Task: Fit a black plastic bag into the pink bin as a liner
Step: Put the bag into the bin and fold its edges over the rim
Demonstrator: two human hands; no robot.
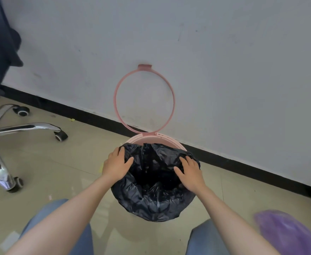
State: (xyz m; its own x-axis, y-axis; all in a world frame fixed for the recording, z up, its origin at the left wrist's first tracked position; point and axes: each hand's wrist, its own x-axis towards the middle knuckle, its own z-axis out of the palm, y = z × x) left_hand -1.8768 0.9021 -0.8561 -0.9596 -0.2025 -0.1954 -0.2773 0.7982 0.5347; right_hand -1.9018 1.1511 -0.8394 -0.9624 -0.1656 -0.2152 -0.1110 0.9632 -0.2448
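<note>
The pink bin (pixel 171 142) stands on the floor against the wall, and only its far rim shows. A crumpled black plastic bag (pixel 151 196) sits in its mouth, folded over the near rim and both sides. The bin's pink ring (pixel 116 89) is hinged up and leans on the wall. My left hand (pixel 117 165) lies on the bag at the left rim, fingers curled on the plastic. My right hand (pixel 190 171) presses the bag at the right rim, fingers spread over the plastic.
A chrome office chair base (pixel 20 128) with castors stands at the left. A purple bag (pixel 287 232) lies at the lower right. My knees in blue jeans (pixel 59 227) flank the bin. A black skirting strip (pixel 242 164) runs along the white wall.
</note>
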